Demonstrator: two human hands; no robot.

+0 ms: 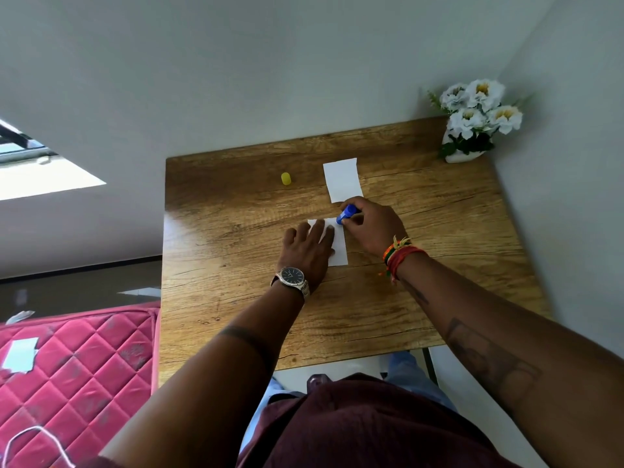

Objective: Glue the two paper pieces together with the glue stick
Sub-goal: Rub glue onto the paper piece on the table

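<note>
Two white paper pieces lie on the wooden table (236, 211). The near paper piece (340, 246) is under my left hand (309, 246), whose straight fingers press it flat. My right hand (373, 228) grips a blue glue stick (347, 213), tilted with its tip down on the far end of that paper. The far paper piece (342, 179) lies free just beyond the glue stick. The yellow glue cap (286, 178) stands alone at the left of the far paper.
A white pot of white flowers (474, 119) stands in the far right corner against the wall. A pink quilted mattress (77, 373) with a paper scrap on it sits left of the table.
</note>
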